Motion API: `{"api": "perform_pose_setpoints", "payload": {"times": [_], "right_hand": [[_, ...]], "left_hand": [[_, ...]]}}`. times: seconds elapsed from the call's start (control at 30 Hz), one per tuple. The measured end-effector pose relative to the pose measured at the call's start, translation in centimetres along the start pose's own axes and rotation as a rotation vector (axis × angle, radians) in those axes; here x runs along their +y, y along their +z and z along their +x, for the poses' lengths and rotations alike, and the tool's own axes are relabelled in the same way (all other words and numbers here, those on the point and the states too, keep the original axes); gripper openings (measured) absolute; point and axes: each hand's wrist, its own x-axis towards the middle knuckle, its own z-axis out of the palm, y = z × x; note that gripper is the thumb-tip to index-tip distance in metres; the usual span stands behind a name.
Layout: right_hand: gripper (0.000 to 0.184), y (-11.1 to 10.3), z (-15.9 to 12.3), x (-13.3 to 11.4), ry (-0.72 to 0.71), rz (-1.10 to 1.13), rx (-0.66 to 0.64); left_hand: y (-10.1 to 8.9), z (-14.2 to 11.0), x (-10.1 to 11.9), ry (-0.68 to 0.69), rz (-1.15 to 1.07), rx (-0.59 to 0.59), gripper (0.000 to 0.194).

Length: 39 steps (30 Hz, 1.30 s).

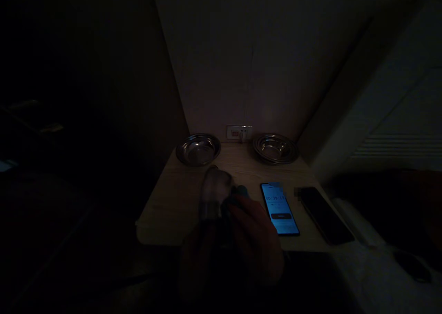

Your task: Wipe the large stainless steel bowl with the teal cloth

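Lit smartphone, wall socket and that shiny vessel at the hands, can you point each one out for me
Lit smartphone [280, 209]: head view, middle of its glowing screen.
Wall socket [239, 133]: head view, middle of its faceplate.
Shiny vessel [214, 190]: head view, on its blurred side.

Near-darkness prevailed as a pale wall [214, 70] rose at 12 o'clock, a socket plate [238, 133] set low on it, above a wood-grained tabletop [172, 203] at 6; slatted panelling [400, 145] stood at 3.
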Motion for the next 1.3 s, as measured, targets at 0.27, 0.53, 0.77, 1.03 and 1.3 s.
{"api": "perform_pose_setpoints", "payload": {"times": [0.27, 0.53, 0.77, 1.03, 1.3], "right_hand": [[0.029, -1.3, 0.1, -0.3, -0.036, -0.057, -0.059], [0.028, -1.2, 1.1, 1.2, 0.006, -0.033, -0.019], [0.031, -1.0, -0.5, -0.3, -0.015, -0.031, -0.023], [0.031, -0.7, -1.0, 0.1, 0.031, -0.051, 0.001], [0.031, -1.5, -0.9, 0.2, -0.004, -0.082, -0.034]], "left_hand": [[0.8, -0.7, 0.8, -0.073, 0.081, -0.03, 0.037], [0.7, -0.9, 1.5, -0.041, 0.082, -0.093, 0.04], [0.5, -0.6, 1.6, 0.001, 0.034, -0.119, 0.038], [0.9, -1.0, 2.5, -0.048, 0.061, -0.095, 0.039], [1.2, -1.7, 2.2, -0.064, 0.098, -0.048, 0.041]]}}
